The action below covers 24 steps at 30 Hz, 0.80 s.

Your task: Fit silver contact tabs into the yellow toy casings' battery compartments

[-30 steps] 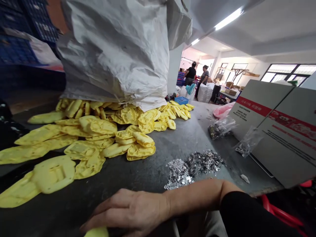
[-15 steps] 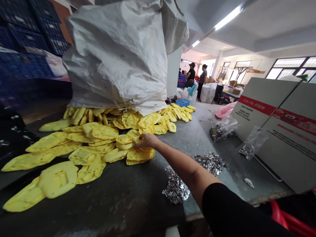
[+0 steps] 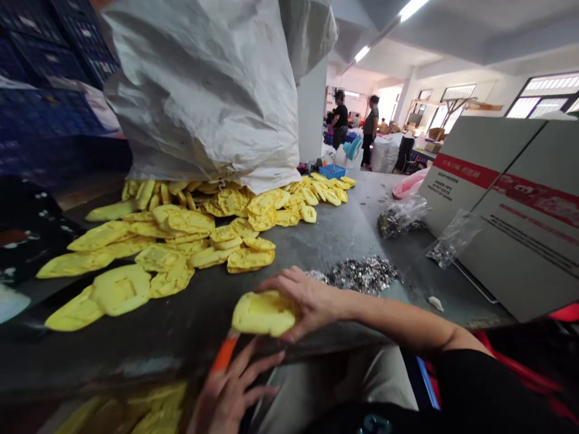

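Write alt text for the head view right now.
The right hand holds a yellow molded part near the edge of the table; the left hand is lower, fingers spread beside a blurred orange object. Beyond lie heaped yellow parts by a white sack, and small metal pieces to the right.

One light yellow, lumpy piece (image 3: 259,314) with round corners and a dip in its face is held by its right end in the right hand (image 3: 314,298), near the worktop's (image 3: 181,337) near edge.
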Motion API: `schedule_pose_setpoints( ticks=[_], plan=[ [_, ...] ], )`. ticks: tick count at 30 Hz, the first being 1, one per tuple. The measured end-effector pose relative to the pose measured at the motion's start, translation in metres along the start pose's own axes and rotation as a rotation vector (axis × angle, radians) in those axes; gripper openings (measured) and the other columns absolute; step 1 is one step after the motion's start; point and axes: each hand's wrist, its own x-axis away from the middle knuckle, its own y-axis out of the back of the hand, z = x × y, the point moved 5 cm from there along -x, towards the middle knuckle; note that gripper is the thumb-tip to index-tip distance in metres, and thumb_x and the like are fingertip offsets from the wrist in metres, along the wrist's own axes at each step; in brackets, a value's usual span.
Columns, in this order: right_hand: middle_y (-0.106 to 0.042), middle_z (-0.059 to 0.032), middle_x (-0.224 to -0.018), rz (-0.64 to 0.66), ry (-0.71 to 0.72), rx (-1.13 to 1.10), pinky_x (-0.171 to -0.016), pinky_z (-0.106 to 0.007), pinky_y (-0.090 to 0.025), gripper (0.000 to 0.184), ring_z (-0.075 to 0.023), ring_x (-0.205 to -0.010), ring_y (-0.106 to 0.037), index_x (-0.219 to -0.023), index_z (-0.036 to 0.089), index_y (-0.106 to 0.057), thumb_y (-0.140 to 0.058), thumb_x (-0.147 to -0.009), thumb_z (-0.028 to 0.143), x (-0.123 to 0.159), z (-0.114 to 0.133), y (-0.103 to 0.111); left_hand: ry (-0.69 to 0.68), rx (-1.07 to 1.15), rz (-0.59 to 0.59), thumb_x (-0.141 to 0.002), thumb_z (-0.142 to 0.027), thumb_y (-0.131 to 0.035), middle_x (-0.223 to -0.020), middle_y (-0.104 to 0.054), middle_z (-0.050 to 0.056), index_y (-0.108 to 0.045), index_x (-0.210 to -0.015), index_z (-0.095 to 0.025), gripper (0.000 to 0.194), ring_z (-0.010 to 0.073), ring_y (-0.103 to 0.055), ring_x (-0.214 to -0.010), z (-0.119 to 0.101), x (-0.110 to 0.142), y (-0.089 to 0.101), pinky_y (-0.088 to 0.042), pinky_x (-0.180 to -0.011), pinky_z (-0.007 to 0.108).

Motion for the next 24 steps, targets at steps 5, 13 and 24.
schedule_pose_setpoints(
  ticks=[5,13,24],
  plan=[
    [-0.067,-0.0202,-0.172,-0.196,0.087,0.059,-0.132,-0.058,-0.060,0.099,-0.0354,-0.159,-0.066,-0.181,0.026,-0.047,-0.091,-0.104,0.070,0.128,0.061,0.002,-0.128,0.026,0.108,-0.099,-0.060,-0.096,-0.134,-0.091,0.015,-0.070,-0.163,-0.024,0.078,0.0336,-0.091,-0.112,0.015,0.010,-0.103,-0.078,-0.087,0.040],
    [-0.086,-0.0090,-0.144,-0.470,-0.346,-0.637,-0.098,-0.038,-0.078,0.061,-0.0204,-0.119,-0.089,-0.160,0.031,-0.068,-0.088,-0.111,0.061,0.248,0.042,-0.011,-0.014,-0.023,0.315,-0.103,-0.055,-0.089,-0.155,-0.085,0.018,-0.071,-0.163,-0.026,0.069,0.0372,-0.092,-0.120,0.042,0.038,-0.151,-0.080,-0.075,0.039],
    [-0.092,-0.0034,-0.125,-0.599,-0.396,-0.993,-0.095,-0.036,-0.078,0.051,-0.0175,-0.106,-0.090,-0.144,0.029,-0.078,-0.097,-0.104,0.055,0.255,0.042,-0.031,0.094,0.014,0.393,-0.103,-0.084,-0.079,-0.151,-0.088,0.018,-0.078,-0.148,-0.026,0.074,0.0400,-0.091,-0.122,0.049,0.042,-0.159,-0.080,-0.080,0.045]
  ],
)
